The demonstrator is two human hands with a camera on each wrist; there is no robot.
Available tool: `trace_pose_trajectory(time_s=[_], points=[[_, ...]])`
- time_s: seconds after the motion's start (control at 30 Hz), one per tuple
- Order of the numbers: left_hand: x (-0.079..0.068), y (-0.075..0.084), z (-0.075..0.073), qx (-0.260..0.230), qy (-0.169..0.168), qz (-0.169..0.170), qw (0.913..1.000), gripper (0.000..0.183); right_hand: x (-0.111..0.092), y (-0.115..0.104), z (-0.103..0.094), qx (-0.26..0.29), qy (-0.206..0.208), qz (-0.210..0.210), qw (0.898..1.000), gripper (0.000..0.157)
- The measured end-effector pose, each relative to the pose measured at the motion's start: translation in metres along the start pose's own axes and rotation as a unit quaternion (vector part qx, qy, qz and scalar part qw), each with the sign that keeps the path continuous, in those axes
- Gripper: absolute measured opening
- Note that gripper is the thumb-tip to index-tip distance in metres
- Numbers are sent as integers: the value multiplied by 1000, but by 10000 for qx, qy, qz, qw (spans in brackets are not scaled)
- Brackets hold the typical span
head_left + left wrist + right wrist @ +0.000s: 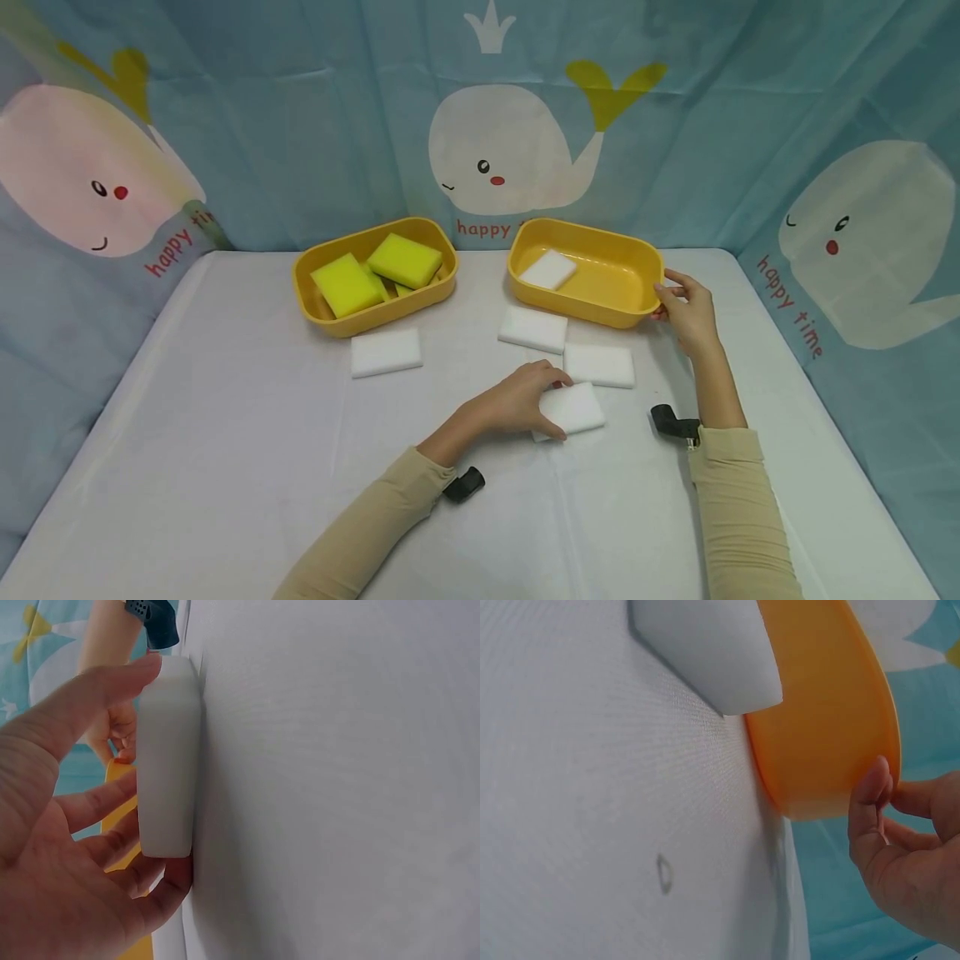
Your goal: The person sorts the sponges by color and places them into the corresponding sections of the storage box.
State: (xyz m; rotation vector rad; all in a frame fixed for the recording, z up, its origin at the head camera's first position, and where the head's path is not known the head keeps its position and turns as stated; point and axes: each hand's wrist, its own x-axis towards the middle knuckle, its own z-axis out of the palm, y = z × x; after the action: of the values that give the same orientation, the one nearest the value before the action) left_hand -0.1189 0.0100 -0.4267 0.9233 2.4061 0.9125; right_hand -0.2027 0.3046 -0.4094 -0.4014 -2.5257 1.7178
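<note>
My left hand (517, 402) spans a white sponge (573, 408) lying on the table, thumb at its near edge and fingers at the far one. In the left wrist view the same sponge (169, 761) sits between thumb and curled fingers. At the right, my right hand (688, 312) pinches the rim of a yellow bin (618, 312), as the right wrist view also shows. One white sponge (550, 269) lies inside that bin. Two more white sponges, one by the bin's front (532, 329) and another beside it (598, 365), lie on the table.
Left of the right bin stands a second yellow bin (360, 327) with several yellow sponges (347, 285) in it. Another white sponge (386, 352) lies before it. A white cloth (225, 417) covers the table, and a blue whale-print curtain (337, 125) hangs behind.
</note>
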Motion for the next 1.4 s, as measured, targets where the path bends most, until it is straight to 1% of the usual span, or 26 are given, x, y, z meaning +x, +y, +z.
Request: trace_pose_trajectory(time_s=[0.2, 0.33, 0.5, 0.7, 0.8, 1.1, 1.27, 1.4], points=[[-1, 2, -1, 44, -49, 75, 10000, 67, 0, 0, -1, -3, -39, 21, 10000, 59], [-2, 4, -5, 22, -36, 57, 10000, 66, 0, -1, -1, 42, -59, 52, 10000, 58], [-5, 4, -14, -69, 116, 29, 9999, 66, 0, -1, -1, 174, -103, 133, 9997, 58], [-8, 3, -24, -276, 242, -57, 9993, 68, 1, -2, -4, 336, -285, 218, 9988, 59], [-8, 3, -27, -302, 281, -85, 9991, 68, 1, -2, -5, 422, -357, 231, 9982, 60], [-7, 5, -32, -380, 358, -5, 9986, 68, 2, -3, -6, 287, -318, 369, 9984, 61], [-5, 10, -36, -309, 391, -24, 9988, 68, 2, -3, -6, 436, -337, 342, 9979, 60], [0, 14, -42, -151, 422, 5, 9990, 67, 2, -3, -5, 513, -342, 299, 9976, 60]])
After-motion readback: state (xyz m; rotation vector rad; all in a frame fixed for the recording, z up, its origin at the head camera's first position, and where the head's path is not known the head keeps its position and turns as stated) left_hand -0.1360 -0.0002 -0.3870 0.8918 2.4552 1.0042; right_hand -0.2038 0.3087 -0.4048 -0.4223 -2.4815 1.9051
